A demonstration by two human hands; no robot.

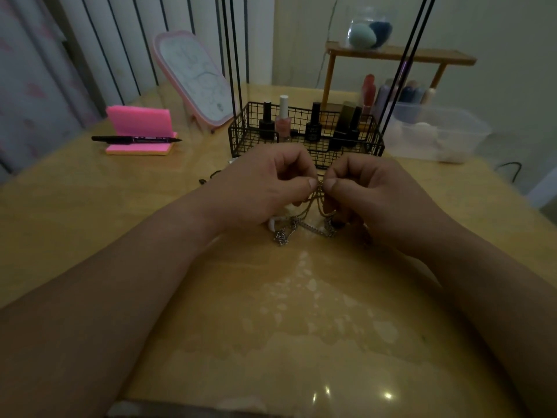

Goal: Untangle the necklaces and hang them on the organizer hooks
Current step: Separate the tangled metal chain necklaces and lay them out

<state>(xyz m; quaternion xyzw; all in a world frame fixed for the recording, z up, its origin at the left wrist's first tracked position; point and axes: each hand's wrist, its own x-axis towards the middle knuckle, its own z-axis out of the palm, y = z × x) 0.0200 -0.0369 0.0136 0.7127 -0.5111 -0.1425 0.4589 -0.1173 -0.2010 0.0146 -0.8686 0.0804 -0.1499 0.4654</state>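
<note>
A tangle of thin metal necklaces (304, 227) hangs between my two hands and trails onto the wooden table (90, 212). My left hand (265, 182) and my right hand (367, 188) meet thumb to thumb, each pinching the chains at one knot just above the table. Loops of gold and silver chain droop below the fingers, and a small white piece (275, 223) lies under my left hand. The organizer (307, 140) is a black wire basket with tall black rods rising from it; its hooks are out of view.
Several nail polish bottles (283, 119) stand in the basket. A pink-framed mirror (193, 79) leans at the back left beside pink sticky notes (138, 128) with a black marker (135, 139). A wooden shelf (401, 55) and a clear plastic box (437, 131) stand at the back right.
</note>
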